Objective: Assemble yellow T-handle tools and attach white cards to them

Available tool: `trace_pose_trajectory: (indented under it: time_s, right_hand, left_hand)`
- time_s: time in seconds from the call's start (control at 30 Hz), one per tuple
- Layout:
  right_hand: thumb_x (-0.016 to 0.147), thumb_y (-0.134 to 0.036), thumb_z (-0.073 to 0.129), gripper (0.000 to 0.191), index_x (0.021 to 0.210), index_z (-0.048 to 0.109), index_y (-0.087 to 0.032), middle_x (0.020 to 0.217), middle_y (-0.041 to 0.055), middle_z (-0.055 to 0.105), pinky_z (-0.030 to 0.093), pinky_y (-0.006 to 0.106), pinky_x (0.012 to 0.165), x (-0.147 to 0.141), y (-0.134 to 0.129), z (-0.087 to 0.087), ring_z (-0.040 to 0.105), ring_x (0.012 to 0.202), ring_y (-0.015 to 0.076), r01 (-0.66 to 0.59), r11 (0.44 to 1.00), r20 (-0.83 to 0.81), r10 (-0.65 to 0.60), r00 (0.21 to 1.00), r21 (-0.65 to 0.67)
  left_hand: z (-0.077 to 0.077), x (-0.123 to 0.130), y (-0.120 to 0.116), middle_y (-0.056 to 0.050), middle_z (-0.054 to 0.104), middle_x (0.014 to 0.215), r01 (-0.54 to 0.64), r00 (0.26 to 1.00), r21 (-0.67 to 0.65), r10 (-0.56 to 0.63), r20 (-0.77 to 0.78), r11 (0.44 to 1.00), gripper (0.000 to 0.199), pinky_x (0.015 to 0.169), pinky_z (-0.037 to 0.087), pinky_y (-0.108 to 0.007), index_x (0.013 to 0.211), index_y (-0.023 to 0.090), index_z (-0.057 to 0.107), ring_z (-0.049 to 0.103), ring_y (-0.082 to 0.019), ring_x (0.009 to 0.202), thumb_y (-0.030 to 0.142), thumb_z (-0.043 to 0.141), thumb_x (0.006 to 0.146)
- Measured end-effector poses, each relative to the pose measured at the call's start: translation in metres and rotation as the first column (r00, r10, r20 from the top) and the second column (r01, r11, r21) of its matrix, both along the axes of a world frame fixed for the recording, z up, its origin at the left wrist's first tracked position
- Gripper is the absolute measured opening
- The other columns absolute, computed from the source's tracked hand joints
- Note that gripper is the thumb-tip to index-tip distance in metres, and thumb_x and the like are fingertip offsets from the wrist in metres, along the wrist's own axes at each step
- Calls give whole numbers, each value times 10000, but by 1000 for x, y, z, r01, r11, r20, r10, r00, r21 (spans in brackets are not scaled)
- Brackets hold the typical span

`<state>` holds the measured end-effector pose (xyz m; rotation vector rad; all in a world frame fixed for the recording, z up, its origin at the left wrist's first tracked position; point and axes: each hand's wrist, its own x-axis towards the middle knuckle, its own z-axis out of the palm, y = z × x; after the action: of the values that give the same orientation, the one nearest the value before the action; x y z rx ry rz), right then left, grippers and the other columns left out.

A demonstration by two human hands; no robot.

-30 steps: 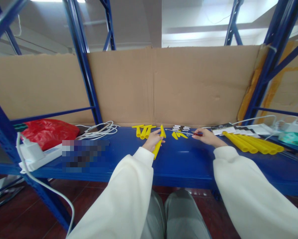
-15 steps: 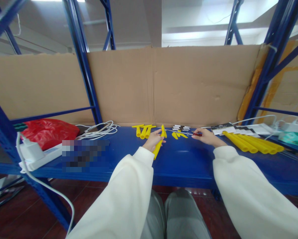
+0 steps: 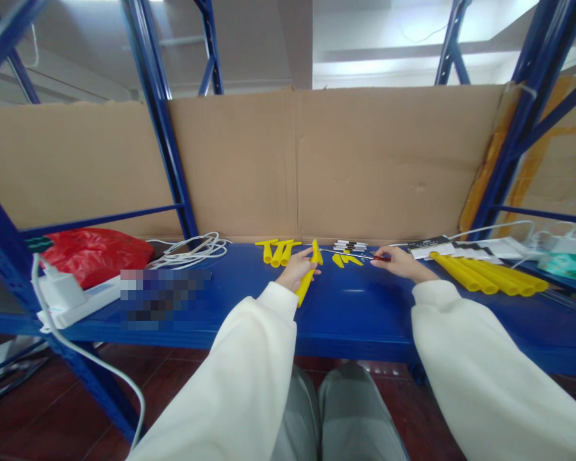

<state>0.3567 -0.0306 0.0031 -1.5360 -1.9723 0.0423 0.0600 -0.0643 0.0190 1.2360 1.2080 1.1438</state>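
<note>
My left hand (image 3: pixel 293 271) is closed around a yellow tapered tube (image 3: pixel 305 289) with a yellow crosspiece (image 3: pixel 317 253) at its upper end. In my right hand (image 3: pixel 397 261) is a screwdriver (image 3: pixel 382 258) with a dark red handle. Its thin metal shaft reaches left toward the crosspiece; whether the tip touches it I cannot tell. Between the hands, loose yellow pieces (image 3: pixel 347 258) lie on the blue shelf (image 3: pixel 359 320), with small black-and-white items (image 3: pixel 350 246) behind them. Left of my left hand lie several yellow tubes with crosspieces (image 3: pixel 277 254).
Several plain yellow tubes (image 3: pixel 484 276) and black-and-white packets (image 3: pixel 430 247) lie on the right. At left are a red bag (image 3: pixel 98 256), a power strip (image 3: pixel 90 306) and a coiled white cable (image 3: pixel 196 250). Cardboard (image 3: pixel 355 166) backs the shelf between blue uprights (image 3: pixel 160 128).
Almost nothing differs. Both hands keep their hold and place; the view has shifted very slightly.
</note>
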Motion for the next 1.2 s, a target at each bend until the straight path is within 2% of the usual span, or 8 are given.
trace_pose_trajectory:
  time_s: [0.3,0.6,0.73,0.87,1.03,1.1,1.2]
  right_hand:
    - [768,-528,692,300,790,694,-228,812,57,743,524,392,749,0,1,1,673,772,251,-19,1000,0,19,1000,5]
    - [760,-640,668,422,733,702,-220,707,48,717,493,329,660,1,1,1,643,696,220,-76,996,21,75,997,42]
    - [778,-629,610,425,663,644,-221,657,43,686,470,323,619,-4,-5,4,605,624,201,-91,996,24,91,996,5]
    - [790,-672,541,473,625,584,-231,596,36,640,460,311,579,-12,-15,11,582,579,189,-182,978,-13,182,983,-101]
    - [807,-735,488,538,655,580,-227,560,31,607,443,307,559,-23,-23,14,575,568,187,-229,962,-54,223,973,-148]
    - [793,-747,507,528,708,574,-229,578,21,608,438,310,565,-25,-22,11,571,573,188,-226,965,-83,217,973,-133]
    - [705,-731,637,505,756,516,-244,617,-3,610,429,301,572,-26,-17,5,564,590,184,-217,973,-114,208,971,-75]
  left_hand:
    - [4,1,-6,-143,705,1209,2,1000,-8,-2,-10,1000,678,411,398,-139,1519,188,445,641,-75,582,-42,529,886]
    - [0,-1,0,-141,700,1203,16,999,4,-16,-37,1000,686,445,427,-152,1509,213,469,704,-125,683,33,640,870]
    - [0,-2,0,-126,706,1156,21,998,9,-20,-66,1000,681,456,437,-158,1501,211,480,679,-104,628,33,650,866]
    - [1,-2,-1,-107,706,1105,0,995,24,2,-101,1000,658,437,407,-149,1490,191,493,630,-71,560,11,629,872]
    - [-1,-4,2,-88,713,1050,-53,987,49,60,-146,997,643,418,374,-151,1483,183,502,615,-70,542,-5,587,873]
    - [-3,-5,4,-92,712,1051,-66,986,56,74,-150,996,638,420,384,-154,1475,187,511,633,-81,557,32,625,867]
    - [-4,-6,7,-103,706,1084,-71,986,62,79,-148,996,632,425,399,-153,1473,193,511,652,-92,590,71,649,868]
